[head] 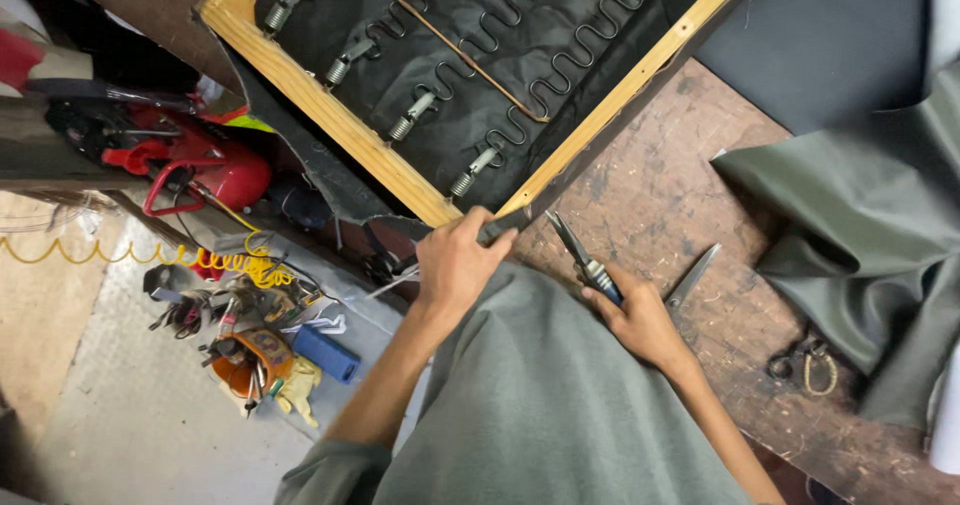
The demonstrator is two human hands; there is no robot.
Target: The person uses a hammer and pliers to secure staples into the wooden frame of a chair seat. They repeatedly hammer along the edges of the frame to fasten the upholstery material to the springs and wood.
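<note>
Worn workbench [690,155] carries a wooden seat frame [330,115]; left hand [455,260] clamps its near corner with dark fabric, right hand [640,315] grips pliers [585,260] just beside. Pulling a staple there likely follows, needing steady bracing.

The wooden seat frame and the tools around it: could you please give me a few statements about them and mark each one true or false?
1. The left hand grips the corner of the wooden frame. True.
2. The right hand is empty. False: it holds pliers with dark handles.
3. Zigzag springs run across the black fabric inside the frame. True.
4. A pair of scissors lies on the floor. False: it lies on the worn workbench, right of the right hand.
5. The red air compressor stands on the workbench. False: it is down on the floor side, left of the frame.
</note>
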